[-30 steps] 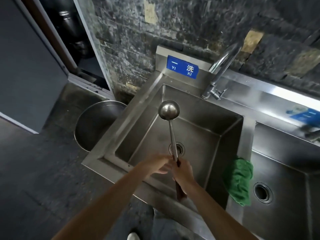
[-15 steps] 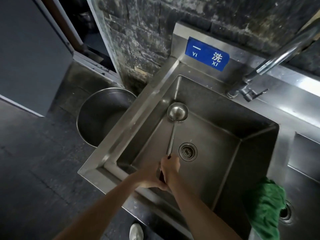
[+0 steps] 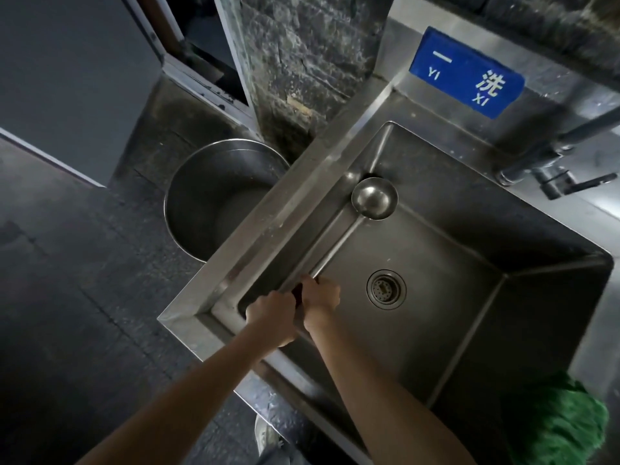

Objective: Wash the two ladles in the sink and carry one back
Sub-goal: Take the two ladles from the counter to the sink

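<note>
So far, you had only brought the work to the sink (image 3: 214,263), and the washing proper looked barely begun. Your right hand (image 3: 320,295) was curled around the lower part of the ladle (image 3: 374,198) handle, and your left hand (image 3: 272,312) sat just beside it, touching it, fingers folded toward the same dark grip; whether the left was truly clenched on the handle or only resting against your other hand I could not tell, since the grip was hidden between them. From your hands the steel shaft ran away and up along the basin wall, ending in the bowl, which lay far ahead of your knuckles against the back corner of the basin, hollow side up. The drain (image 3: 385,289) sat just to the right of your right hand. The faucet (image 3: 550,162) stood well beyond and to the right, its spout mostly out of view, and no water could be seen running or pooling, so I would judge the ladle was not yet rinsed. Only one ladle showed; the second, if your hands held it, was hidden. The green cloth (image 3: 553,421) lay well off to the right of your right forearm, untouched, and a large steel pot (image 3: 214,209) stood on the floor ahead of your left hand, outside the basin. By my reading, everything remained: wetting, scrubbing both ladles, rinsing, then carrying one back.
</note>
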{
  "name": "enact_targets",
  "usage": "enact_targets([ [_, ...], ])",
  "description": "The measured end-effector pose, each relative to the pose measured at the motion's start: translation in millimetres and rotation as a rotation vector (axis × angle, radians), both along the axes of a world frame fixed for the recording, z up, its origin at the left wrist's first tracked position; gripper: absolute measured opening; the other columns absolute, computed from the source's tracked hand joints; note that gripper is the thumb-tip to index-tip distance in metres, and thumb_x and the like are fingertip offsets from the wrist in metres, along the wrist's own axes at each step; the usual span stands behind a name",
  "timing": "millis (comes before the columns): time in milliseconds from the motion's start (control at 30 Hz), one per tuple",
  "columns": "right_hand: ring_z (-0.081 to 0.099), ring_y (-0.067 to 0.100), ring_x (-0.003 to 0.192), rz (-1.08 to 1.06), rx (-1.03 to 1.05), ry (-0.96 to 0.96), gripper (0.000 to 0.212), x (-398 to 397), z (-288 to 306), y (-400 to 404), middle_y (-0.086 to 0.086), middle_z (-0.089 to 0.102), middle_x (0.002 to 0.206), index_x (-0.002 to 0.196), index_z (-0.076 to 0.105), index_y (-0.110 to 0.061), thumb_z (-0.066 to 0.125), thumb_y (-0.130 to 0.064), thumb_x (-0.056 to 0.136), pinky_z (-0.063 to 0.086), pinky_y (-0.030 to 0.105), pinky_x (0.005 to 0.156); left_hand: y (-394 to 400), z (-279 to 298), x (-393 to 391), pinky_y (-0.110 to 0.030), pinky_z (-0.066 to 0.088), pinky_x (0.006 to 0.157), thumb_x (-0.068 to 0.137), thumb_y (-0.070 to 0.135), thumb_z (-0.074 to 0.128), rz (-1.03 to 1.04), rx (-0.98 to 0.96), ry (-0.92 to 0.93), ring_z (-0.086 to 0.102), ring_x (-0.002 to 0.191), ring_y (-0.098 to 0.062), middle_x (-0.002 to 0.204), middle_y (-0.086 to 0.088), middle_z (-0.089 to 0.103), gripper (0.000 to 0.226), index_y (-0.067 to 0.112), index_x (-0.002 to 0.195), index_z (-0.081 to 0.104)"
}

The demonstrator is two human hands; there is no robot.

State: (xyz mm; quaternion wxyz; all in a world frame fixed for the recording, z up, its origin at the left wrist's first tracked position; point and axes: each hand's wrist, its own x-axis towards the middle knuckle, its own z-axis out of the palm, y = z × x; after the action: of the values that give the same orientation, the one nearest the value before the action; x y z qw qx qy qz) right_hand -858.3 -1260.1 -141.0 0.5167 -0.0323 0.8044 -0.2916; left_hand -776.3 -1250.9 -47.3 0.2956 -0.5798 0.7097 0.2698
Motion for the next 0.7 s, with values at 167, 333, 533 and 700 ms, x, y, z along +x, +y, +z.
enact_targets([
  [167, 0.064, 0.024, 0.071, -0.027, -0.031, -0.092, 0.038, 1.6, -5.4, -13.7, 0.013, 0.068, 0.086, 0.065, 0.054, -0.014, 0.083, -0.032, 0.079, 0.053, 0.030, 0.065, -5.1, -0.5, 9.8, -0.029, 0.058, 0.076, 0.090, 0.020, 0.067, -0.006, -0.143, -0.075, 0.066, 0.084, -0.016, 0.092, 0.000, 0.064, 0.022, 0.016, 0.110, 0.059],
  [333, 0.071, 0.030, 0.073, 0.011, -0.063, -0.194, 0.035, -1.4, -2.2, -25.8, 0.014, 0.068, 0.078, 0.071, 0.054, -0.009, 0.085, -0.022, 0.080, 0.064, 0.049, 0.072, -2.4, -0.9, 10.7, -0.029, 0.057, 0.077, 0.091, 0.018, 0.067, -0.016, -0.239, -0.127, 0.066, 0.090, -0.016, 0.101, -0.001, 0.065, 0.022, 0.015, 0.113, 0.062],
  [533, 0.072, 0.034, 0.083, 0.145, -0.086, -0.306, 0.021, -17.8, 8.4, -21.7, 0.014, 0.068, 0.080, 0.081, 0.058, -0.008, 0.074, -0.017, 0.091, 0.062, 0.048, 0.080, 12.7, -10.5, 8.4, -0.032, 0.051, 0.095, 0.086, 0.012, 0.068, -0.082, -0.382, -0.063, 0.051, 0.123, -0.020, 0.141, -0.005, 0.046, 0.056, 0.010, 0.137, 0.047],
  [700, 0.067, 0.030, 0.102, 0.543, -0.072, -0.077, 0.037, -35.4, 25.8, -10.1, 0.018, 0.069, 0.117, 0.120, 0.066, -0.004, 0.062, -0.032, 0.096, 0.057, 0.047, 0.094, 19.7, -5.6, 7.3, -0.033, 0.050, 0.097, 0.092, 0.021, 0.055, -0.067, -0.434, 0.139, 0.043, 0.134, -0.020, 0.147, -0.002, 0.044, 0.057, 0.018, 0.147, 0.041],
])
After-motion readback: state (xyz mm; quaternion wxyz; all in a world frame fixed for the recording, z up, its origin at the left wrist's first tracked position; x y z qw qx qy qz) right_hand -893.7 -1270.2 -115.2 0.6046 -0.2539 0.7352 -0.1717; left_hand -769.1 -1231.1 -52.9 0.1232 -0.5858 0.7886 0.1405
